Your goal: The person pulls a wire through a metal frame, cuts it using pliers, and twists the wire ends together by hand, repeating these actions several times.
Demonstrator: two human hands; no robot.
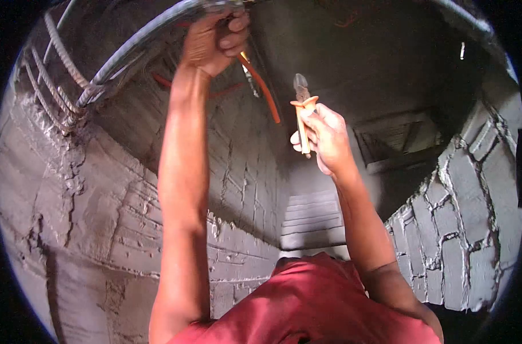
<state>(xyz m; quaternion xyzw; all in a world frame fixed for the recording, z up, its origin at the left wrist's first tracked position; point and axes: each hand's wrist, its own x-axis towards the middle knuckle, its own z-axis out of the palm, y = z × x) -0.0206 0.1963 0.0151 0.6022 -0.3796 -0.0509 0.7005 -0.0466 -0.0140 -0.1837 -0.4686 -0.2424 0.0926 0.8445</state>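
Observation:
My left hand (218, 43) is raised to the top of the view beside a grey curved bar (143, 40). Its fingers are curled closed; what lies inside them is hidden. Just below those fingers hangs a narrow orange strip, like a cable or tube (263, 92), with a thin pale piece (250, 77) alongside. In my right hand (328, 135) is a pair of pliers (303, 114) with orange handles, held upright, jaws pointing up. The pliers are apart from the orange strip. Whether their jaws are fully closed is hard to make out.
Ribbed steel rods (63, 49) stick out at the upper left, above a rough plastered wall (89, 189). A block wall with thick mortar joints (461, 223) stands on the right. Light-coloured steps (311, 215) lie in the middle, beyond a dark ceiling area (381, 51).

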